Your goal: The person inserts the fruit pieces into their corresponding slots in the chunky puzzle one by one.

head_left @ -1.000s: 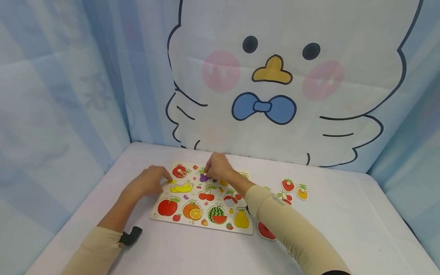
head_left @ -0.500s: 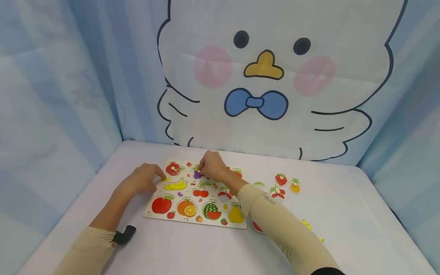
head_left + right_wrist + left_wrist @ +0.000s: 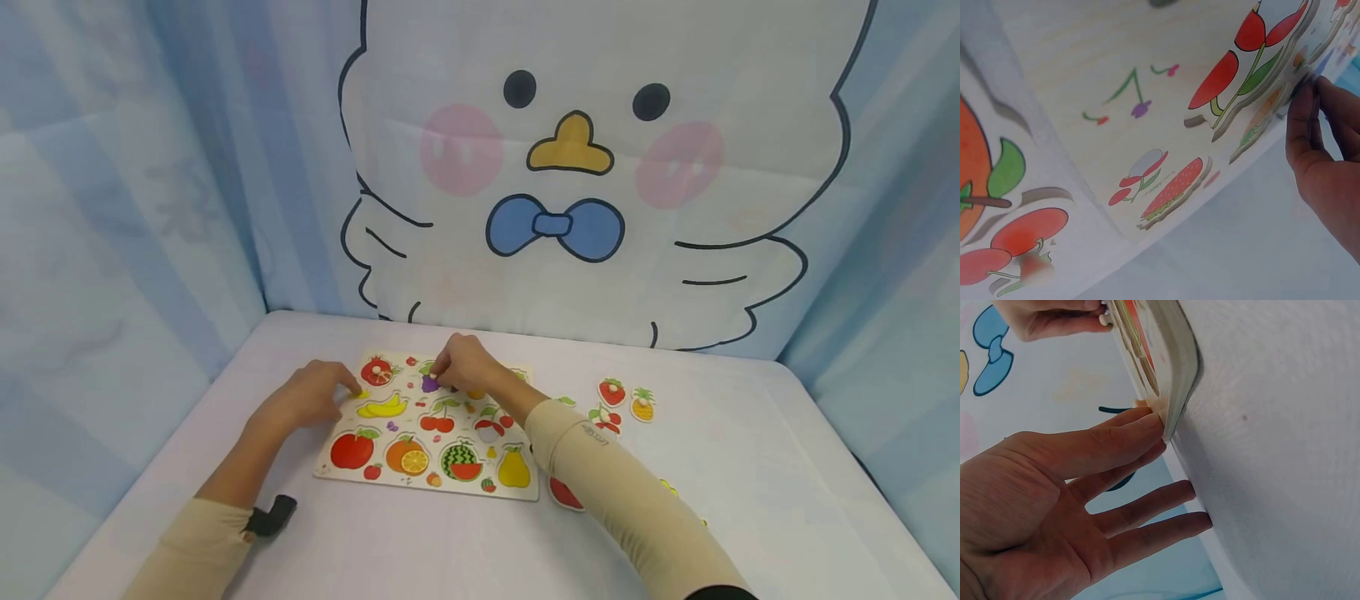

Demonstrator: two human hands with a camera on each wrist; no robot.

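A white fruit puzzle board [image 3: 415, 427] lies flat on the table. At its left edge my left hand [image 3: 306, 396] has the index fingertip on the face and the thumb against the side. In the left wrist view its other fingers stretch out straight beside the board. Near the back edge my right hand [image 3: 467, 363] pinches the white knob of a purple grape piece [image 3: 429, 384]. The piece lies at the grape picture; whether it sits fully down I cannot tell. To its left, a pomegranate piece [image 3: 377, 371] with a knob is on the board. My right forearm covers the board's right side.
Right of the board lie loose pieces: a strawberry [image 3: 611, 392], a pineapple [image 3: 642, 405], cherries [image 3: 604, 419] and a red fruit piece [image 3: 564, 493]. My right sleeve [image 3: 637, 508] partly hides a yellow piece [image 3: 667, 486]. A curtain with a cartoon bird closes the back.
The head view has shifted slightly. My right hand keeps hold of the grape piece's knob with only small movement, and my left hand stays at the board's edge.
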